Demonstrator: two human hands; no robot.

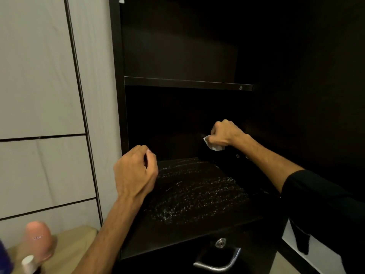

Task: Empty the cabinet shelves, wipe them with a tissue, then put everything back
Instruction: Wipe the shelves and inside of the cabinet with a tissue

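Inside the dark cabinet, right hand at 2 o'clock of the lower shelf, fist closed on a crumpled white tissue, held above the shelf by the right inner wall. Left hand at 9 o'clock over the shelf edge, fingers curled shut, holding nothing visible. Shelf shows wet speckles

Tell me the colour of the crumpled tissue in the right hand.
White; the crumpled tissue shows best in the head view, against the dark cabinet interior.

Black sleeve (right arm only)
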